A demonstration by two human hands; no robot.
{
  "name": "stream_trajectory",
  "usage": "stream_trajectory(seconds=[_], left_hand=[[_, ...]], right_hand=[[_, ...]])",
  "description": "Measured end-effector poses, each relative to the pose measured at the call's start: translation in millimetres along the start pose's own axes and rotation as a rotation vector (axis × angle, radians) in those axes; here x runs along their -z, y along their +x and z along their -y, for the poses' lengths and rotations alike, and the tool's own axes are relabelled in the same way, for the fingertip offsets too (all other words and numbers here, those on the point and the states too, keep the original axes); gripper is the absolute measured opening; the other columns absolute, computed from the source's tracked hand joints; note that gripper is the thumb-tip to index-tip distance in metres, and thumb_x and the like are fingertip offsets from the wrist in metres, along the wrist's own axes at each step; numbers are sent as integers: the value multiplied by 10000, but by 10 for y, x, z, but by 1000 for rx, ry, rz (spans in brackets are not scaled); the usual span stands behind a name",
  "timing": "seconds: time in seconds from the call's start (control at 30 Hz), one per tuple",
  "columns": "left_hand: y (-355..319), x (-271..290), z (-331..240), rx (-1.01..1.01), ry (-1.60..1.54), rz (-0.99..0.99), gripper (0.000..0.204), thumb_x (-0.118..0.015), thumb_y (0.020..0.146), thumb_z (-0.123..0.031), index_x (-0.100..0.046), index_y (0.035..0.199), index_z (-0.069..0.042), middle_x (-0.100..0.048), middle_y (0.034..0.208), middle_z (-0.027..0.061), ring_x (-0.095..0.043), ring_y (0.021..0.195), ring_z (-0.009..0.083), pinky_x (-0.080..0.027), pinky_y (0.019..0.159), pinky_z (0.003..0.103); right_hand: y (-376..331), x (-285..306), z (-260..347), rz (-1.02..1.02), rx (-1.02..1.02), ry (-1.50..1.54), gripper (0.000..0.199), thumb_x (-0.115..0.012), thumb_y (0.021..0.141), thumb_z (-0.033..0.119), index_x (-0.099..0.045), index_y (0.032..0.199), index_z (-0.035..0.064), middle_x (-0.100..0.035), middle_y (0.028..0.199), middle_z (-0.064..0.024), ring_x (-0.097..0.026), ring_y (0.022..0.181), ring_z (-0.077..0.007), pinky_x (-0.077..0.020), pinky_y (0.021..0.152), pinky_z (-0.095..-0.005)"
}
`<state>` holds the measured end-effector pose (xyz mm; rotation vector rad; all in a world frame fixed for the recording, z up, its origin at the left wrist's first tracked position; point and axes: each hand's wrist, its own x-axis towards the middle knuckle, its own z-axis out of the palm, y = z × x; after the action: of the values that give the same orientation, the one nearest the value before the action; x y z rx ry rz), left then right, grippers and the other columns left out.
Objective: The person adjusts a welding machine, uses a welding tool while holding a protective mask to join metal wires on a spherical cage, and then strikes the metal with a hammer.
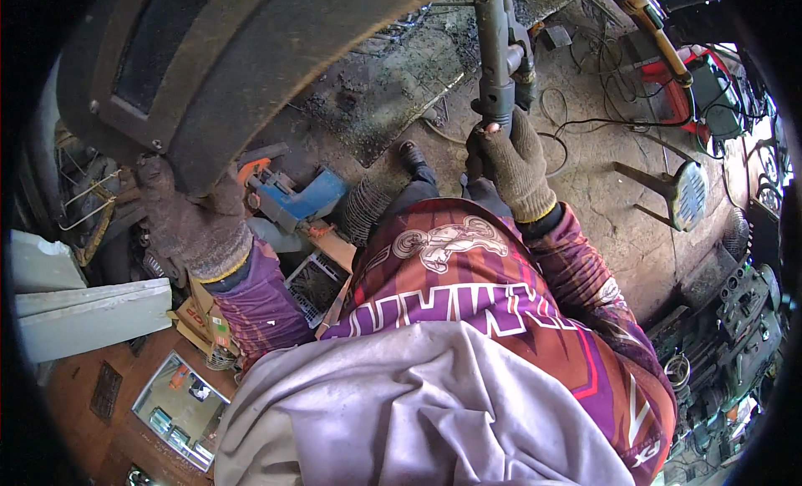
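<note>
My left hand (194,223), in a worn knitted glove, is closed on the bottom edge of a dark welding shield (242,68). The shield has a rectangular dark window and fills the upper left. Further right my right hand (522,169), in a tan knitted glove, wraps round the near end of a grey metal shaft (494,56). The shaft has a ribbed collar by the glove and smaller parts along its side; its far end runs out of the picture. A bare fingertip shows at that glove.
A dirty metal plate (388,93) lies ahead on the floor. Between my feet and left arm is a blue and orange machine (305,194). To the right stand a small round stool (687,195) and a red and grey machine (718,98) with cables. Pale slabs (96,315) lie left.
</note>
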<state>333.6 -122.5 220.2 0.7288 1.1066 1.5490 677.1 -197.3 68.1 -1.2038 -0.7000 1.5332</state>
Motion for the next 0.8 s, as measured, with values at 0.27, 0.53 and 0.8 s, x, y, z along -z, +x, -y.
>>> stream_trajectory(seconds=[0.27,0.53,0.8], left_hand=[[-423,-418,233,-14,105,135,486,-727,818,-177,-558,1247,-24,-675,960,122,-622,705,167,-517,605,281],[-624,-802,362,86,119,223,473,-712,789,16,-544,1232,1,-674,1000,93,-670,785,148,-574,707,269],[-587,-954,295,231,-84,327,409,-651,836,43,-532,1226,15,-669,1017,107,-674,804,152,-560,668,265]], right_hand=[[20,-5,-42,0,-108,128,314,-625,969,257,-559,1140,2,-622,822,-48,-597,630,-105,-488,521,-241],[74,417,-572,30,692,-1056,259,-632,943,245,-609,1104,44,-641,885,-76,-615,728,-178,-488,628,-324],[66,467,-622,5,863,-1299,247,-637,918,249,-637,1097,78,-650,949,-97,-620,837,-246,-477,755,-413]])
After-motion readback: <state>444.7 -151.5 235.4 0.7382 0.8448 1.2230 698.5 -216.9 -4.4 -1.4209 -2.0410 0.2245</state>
